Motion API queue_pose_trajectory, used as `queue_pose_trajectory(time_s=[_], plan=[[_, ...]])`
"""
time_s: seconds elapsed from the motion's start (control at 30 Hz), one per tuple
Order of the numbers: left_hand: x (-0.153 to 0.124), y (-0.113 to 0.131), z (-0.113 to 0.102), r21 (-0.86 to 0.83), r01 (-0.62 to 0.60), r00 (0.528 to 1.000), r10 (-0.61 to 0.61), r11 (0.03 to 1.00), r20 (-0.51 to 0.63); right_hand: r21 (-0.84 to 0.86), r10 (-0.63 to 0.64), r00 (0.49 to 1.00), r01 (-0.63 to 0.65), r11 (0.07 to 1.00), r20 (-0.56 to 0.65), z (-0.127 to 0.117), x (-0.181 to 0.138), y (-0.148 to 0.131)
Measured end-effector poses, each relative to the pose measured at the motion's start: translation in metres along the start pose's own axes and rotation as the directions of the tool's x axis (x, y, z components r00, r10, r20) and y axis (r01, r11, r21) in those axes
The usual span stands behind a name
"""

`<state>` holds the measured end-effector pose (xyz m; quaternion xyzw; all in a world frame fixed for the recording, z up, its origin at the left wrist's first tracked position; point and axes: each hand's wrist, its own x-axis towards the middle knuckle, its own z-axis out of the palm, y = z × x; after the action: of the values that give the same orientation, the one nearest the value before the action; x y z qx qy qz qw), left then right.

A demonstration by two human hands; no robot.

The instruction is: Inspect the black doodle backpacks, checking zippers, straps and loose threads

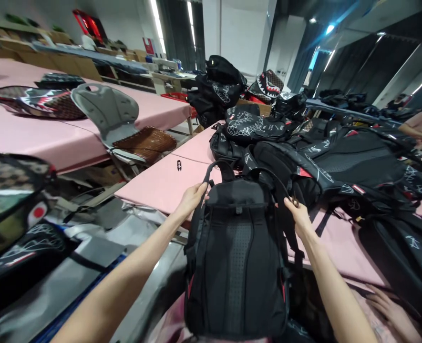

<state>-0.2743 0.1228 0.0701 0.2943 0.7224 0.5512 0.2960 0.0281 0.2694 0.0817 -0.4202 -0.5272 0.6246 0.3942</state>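
A black backpack (237,271) hangs upright before me, its padded back panel facing me. My left hand (191,200) is closed round the left shoulder strap (214,167). On the other side my right hand (298,215) grips the right shoulder strap (288,229). Both straps are drawn outward from the bag. The top of the backpack is beside the edge of a pink-covered table (160,183). Its front side is turned away from me and hidden.
Several black bags with white scribbles (246,126) are heaped on the table to the right. A small black tool (179,165) lies near the left edge. A grey chair (110,109) stands left. Another person's hand (389,307) is at lower right; a co-worker's arm (420,128) shows farther back.
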Motion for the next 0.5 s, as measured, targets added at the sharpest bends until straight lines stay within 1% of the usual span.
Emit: queue_pose_trajectory(time_s=[0.03,0.1,0.17,0.23,0.33,0.5], plan=[[0.007,0.002,0.001,-0.018,0.019,1.0,-0.019,1.0,-0.002,0.044,0.043,0.999,-0.044,0.998,0.005,0.002,0.008,-0.006],[0.015,-0.002,0.002,-0.04,0.036,0.999,-0.036,0.999,-0.015,0.08,0.09,0.996,-0.091,0.993,0.023,0.006,0.019,-0.011],[0.018,-0.011,0.001,-0.047,0.047,0.998,-0.049,0.998,-0.044,0.085,0.1,0.995,-0.102,0.991,0.023,0.009,0.023,-0.008],[0.021,-0.018,-0.001,-0.036,0.049,0.994,-0.053,0.998,-0.1,0.074,0.107,0.994,-0.107,0.992,0.013,0.01,0.024,-0.003],[0.026,-0.023,-0.004,-0.026,0.054,0.985,-0.058,0.998,-0.165,0.044,0.126,0.992,-0.126,0.991,0.014,0.009,0.026,0.001],[0.034,-0.023,-0.004,-0.043,0.072,0.98,-0.078,0.996,-0.182,0.024,0.153,0.987,-0.154,0.988,0.047,0.003,0.034,0.006]])
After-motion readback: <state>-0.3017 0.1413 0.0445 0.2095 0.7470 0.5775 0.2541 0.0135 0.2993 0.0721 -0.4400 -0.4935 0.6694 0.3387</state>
